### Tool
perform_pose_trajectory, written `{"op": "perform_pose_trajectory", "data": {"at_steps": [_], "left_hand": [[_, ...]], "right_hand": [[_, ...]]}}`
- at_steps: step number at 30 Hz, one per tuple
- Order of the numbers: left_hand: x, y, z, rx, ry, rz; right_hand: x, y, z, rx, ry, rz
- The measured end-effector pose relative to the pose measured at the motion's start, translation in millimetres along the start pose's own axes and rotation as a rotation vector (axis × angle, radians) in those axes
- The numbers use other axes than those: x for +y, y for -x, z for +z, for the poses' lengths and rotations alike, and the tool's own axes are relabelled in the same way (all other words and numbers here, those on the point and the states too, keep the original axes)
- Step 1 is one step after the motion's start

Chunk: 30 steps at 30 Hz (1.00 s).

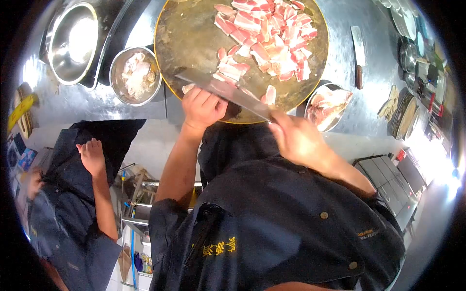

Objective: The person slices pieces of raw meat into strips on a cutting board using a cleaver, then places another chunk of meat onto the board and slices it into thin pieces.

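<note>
My right hand (296, 138) is wrapped round the handle of a cleaver (228, 94), whose blade reaches left across the near part of a round chopping board (184, 34). My left hand (204, 106) is closed, fingers curled against the near side of the blade, at the board's front edge. A pale bit of meat (188, 88) shows by its fingertips; what else is under the fingers is hidden. Beyond the blade lies a heap of sliced meat (272, 36), with a few slices (233, 69) near the blade.
Left of the board are a metal bowl of meat pieces (136, 75) and a large steel bowl (73, 43). A bowl with a meat chunk (327, 106) and a second cleaver (358, 53) are at the right. Another person (82, 194) stands at the left.
</note>
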State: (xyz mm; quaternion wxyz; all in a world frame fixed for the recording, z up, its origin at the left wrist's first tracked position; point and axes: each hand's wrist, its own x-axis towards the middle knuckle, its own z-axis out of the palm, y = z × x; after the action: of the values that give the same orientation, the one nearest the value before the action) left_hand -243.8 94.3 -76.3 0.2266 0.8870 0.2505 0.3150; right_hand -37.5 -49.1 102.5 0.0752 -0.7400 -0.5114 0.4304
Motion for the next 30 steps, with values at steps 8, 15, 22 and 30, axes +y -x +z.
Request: {"op": "perform_pose_trajectory", "data": {"at_steps": [8,15,22,30], "left_hand": [[-2.3,-2.7,0.4,0.039,0.015,0.049],[0.3,-0.7,-1.3,0.031,-0.008,0.014],[-5.8,6.4,-1.4,-0.017,-0.035,0.036],[-3.6,9.7,0.2,-0.01,-0.028,0.012]], "right_hand": [[2.9,-85.6,46.6,0.06,0.027,-0.096],[7.3,-5.1,3.4,-0.025,-0.111,-0.005],[5.0,-81.4,53.0,0.061,0.035,-0.073],[10.1,-2.9,2.0,0.029,-0.069,-0.006]]}}
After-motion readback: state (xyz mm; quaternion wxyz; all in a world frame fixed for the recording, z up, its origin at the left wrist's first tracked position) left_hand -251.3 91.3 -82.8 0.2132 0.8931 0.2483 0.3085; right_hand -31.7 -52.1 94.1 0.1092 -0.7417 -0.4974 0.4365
